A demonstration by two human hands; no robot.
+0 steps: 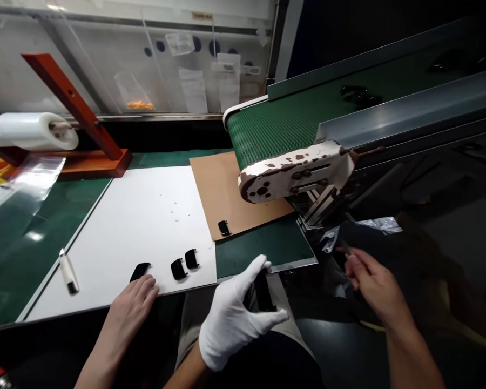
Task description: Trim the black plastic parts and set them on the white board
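Observation:
My left hand (237, 316), in a white glove, holds a black plastic part (263, 292) between thumb and fingers above my lap. Off to the right, my bare right hand (375, 281) is closed around a small thin tool (345, 247); its kind is blurred. Two black plastic pieces (185, 265) with small pegs lie on the white board (146, 216). Another black piece (223, 228) rests on the brown cardboard (210, 183). At the left, a co-worker's bare hand (133, 302) touches a black piece (140, 270) at the board's front edge.
A green conveyor belt (275, 129) with dark parts (360, 96) on it ends above the cardboard. A white-handled cutter (68, 272) lies at the board's left. Behind it, a roll of clear film (36, 131) hangs on a wooden stand (73, 97). Plastic bags (362, 227) lie at right.

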